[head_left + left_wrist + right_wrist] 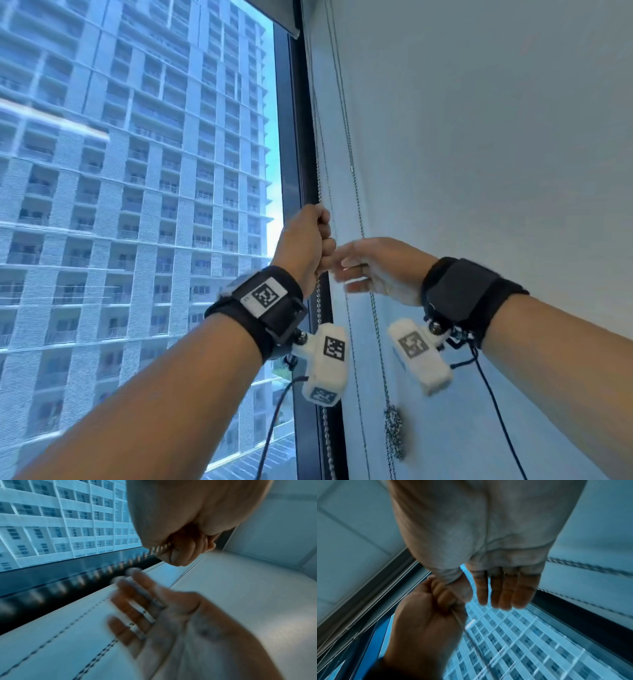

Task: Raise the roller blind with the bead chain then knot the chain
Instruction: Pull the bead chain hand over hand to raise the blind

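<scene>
Window [137, 205] left; wall [496, 137] right; bead chain [319, 178] between

We count two hands: the left hand [305, 240] and the right hand [380, 270]. Each wrist carries one black strap and one white camera block, so two of each. Beside the fingers [337, 265] hang several bead-chain strands; one knotted bundle [394, 431] hangs below them.

A silvery metal bead chain [319, 178] hangs against a black window frame [301, 137], beside a plain pale-grey fabric blind [479, 137].
</scene>
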